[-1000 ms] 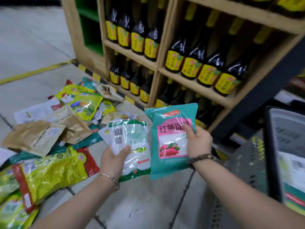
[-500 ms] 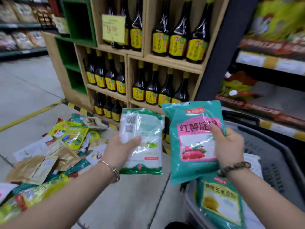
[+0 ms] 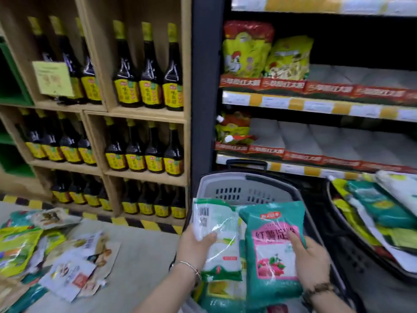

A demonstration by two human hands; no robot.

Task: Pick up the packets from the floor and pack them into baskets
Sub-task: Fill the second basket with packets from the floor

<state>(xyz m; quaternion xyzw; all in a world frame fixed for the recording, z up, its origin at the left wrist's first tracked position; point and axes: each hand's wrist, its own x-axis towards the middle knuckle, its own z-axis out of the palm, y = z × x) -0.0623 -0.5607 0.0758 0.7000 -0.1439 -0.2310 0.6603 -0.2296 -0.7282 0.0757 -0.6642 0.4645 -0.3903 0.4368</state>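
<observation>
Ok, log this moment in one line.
left hand holds white packet | right hand holds teal packet | both over grey basket | more packets on floor

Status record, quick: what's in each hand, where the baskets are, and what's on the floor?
left hand: grips white packet, barcode showing
right hand: grips teal packet with pink label
grey basket: beneath both held packets, holds other packets
dark basket: to the right, piled full
floor packets: many, scattered at left
</observation>
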